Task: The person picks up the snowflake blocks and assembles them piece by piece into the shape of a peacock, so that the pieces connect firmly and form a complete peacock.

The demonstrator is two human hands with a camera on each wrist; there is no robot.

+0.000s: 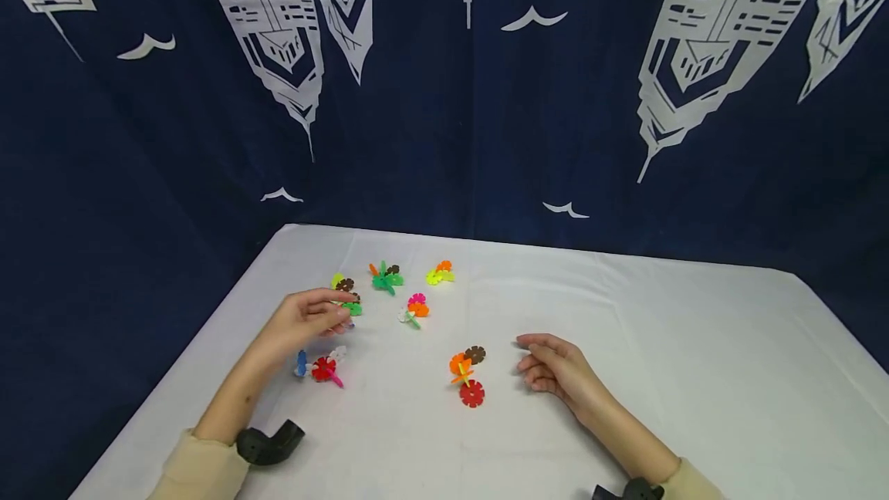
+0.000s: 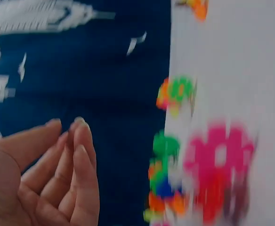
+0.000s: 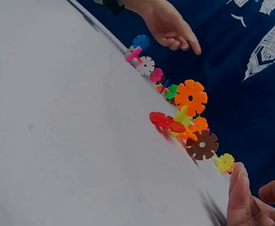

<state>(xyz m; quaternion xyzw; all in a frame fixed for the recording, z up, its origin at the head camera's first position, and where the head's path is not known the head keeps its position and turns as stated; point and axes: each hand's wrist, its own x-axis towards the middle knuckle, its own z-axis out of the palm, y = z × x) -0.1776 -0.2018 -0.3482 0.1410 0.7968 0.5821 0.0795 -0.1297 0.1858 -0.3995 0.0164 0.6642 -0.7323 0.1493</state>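
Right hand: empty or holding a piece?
Empty: nothing shows in the right hand, and a visible gap separates it from the nearest disc cluster in the head view.

The white tablecloth [image 1: 694, 376] is lit softly and evenly in the head view, with faint shadows cast near the right hand [image 1: 559, 373]. In the left wrist view, the pink piece [image 2: 220, 153] is heavily blurred; in the right, the brown piece [image 3: 195, 149] is rendered more crisply.

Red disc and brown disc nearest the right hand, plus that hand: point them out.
Red disc [image 1: 472, 394]: head view, middle of its face.
Brown disc [image 1: 475, 355]: head view, middle of its face.
Right hand [image 1: 559, 369]: head view, near the thumb's base.
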